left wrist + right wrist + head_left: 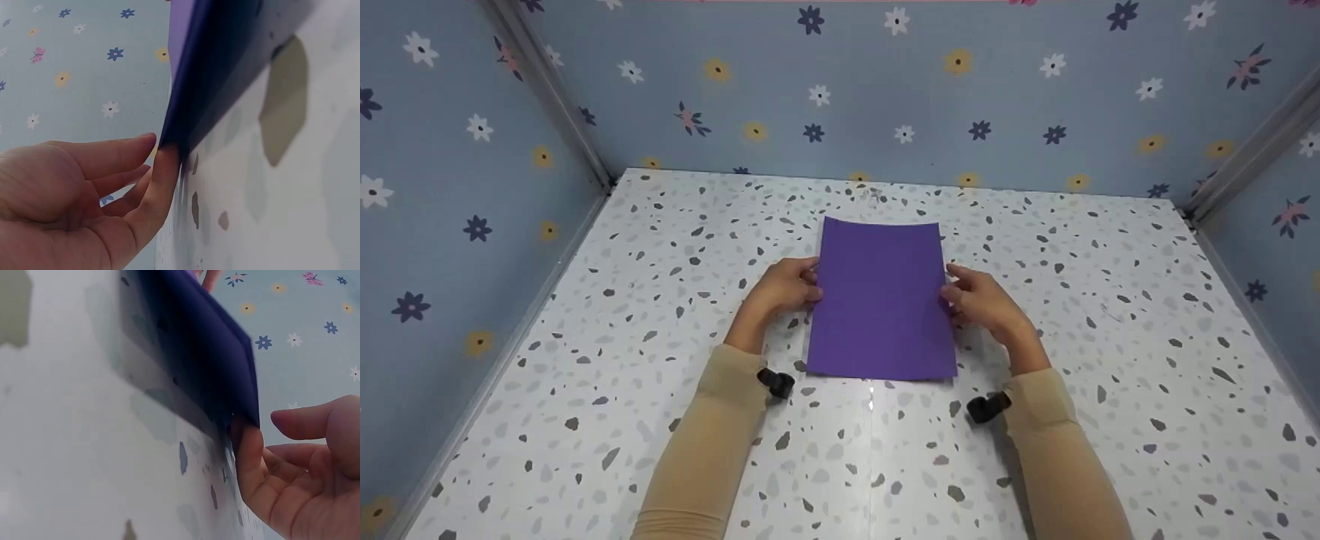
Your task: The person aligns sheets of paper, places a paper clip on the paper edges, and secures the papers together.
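Observation:
A plain sheet of purple paper (879, 300) is spread upright lengthwise before me, its corners lifting slightly. My left hand (787, 286) pinches its left edge near mid-height. In the left wrist view the thumb of that left hand (84, 197) is at the edge and a finger reaches underneath. On the opposite edge is my right hand (986, 301). From the right wrist, a bent finger of the right hand (298, 478) supports the paper (219, 354) from below, while the thumb stands a little apart from it. The paper casts a shadow on the tabletop; some fingertips are hidden beneath it.
The white tabletop (660, 360) has grey and brown speckles. Flowered blue panels (885, 97) enclose it at the back and both sides, with metal posts at the corners. Each sleeve cuff carries a small black wrist camera (988, 407).

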A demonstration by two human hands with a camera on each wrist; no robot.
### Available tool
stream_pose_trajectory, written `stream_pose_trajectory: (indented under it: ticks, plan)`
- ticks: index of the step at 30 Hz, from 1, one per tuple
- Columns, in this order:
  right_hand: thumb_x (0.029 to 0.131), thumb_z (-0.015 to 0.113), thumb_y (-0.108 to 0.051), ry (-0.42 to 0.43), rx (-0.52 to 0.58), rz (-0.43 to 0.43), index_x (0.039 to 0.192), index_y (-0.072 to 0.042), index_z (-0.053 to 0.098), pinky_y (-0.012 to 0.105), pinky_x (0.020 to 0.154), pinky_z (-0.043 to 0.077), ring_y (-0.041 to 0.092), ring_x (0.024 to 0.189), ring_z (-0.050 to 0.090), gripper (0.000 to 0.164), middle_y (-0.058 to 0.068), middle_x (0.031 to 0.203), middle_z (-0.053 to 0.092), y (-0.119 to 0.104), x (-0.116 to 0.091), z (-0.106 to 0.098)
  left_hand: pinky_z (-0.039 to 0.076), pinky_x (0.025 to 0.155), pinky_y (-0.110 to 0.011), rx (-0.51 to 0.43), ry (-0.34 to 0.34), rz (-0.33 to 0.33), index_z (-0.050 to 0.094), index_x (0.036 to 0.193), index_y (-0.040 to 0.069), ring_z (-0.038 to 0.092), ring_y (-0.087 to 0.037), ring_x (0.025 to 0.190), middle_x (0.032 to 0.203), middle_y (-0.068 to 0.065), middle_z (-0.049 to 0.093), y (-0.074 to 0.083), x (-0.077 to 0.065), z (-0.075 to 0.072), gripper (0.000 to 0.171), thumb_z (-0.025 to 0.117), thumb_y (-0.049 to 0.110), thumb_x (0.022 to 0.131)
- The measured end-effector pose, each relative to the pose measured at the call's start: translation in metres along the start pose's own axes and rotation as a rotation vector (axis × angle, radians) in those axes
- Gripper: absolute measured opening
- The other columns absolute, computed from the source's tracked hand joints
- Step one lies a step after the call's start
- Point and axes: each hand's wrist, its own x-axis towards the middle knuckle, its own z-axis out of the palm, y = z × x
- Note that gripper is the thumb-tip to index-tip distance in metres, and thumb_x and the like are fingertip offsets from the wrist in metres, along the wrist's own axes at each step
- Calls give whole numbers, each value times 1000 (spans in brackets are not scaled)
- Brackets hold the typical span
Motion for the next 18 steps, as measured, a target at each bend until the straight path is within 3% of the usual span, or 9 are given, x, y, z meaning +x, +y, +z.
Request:
stream_pose_trajectory:
  ticks: [13, 18]
  plan:
    - [109, 53, -16, 32, 11, 32, 163, 1, 39, 34, 89, 62, 25, 103, 67, 58, 26, 134, 61, 0, -1, 1, 58, 101, -36, 70, 4, 2, 43, 161, 4, 64, -27, 115, 136, -22, 60, -2, 1, 0, 68, 65, -8, 98]
    - [109, 54, -17, 27, 29, 38, 162, 0, 40, 33, 89, 62, 26, 106, 68, 58, 27, 136, 62, -1, -3, 1, 58, 100, -36, 71, 0, 1, 41, 162, 2, 64, -25, 112, 133, -21, 60, -2, 0, -1, 68, 64, -8, 98]
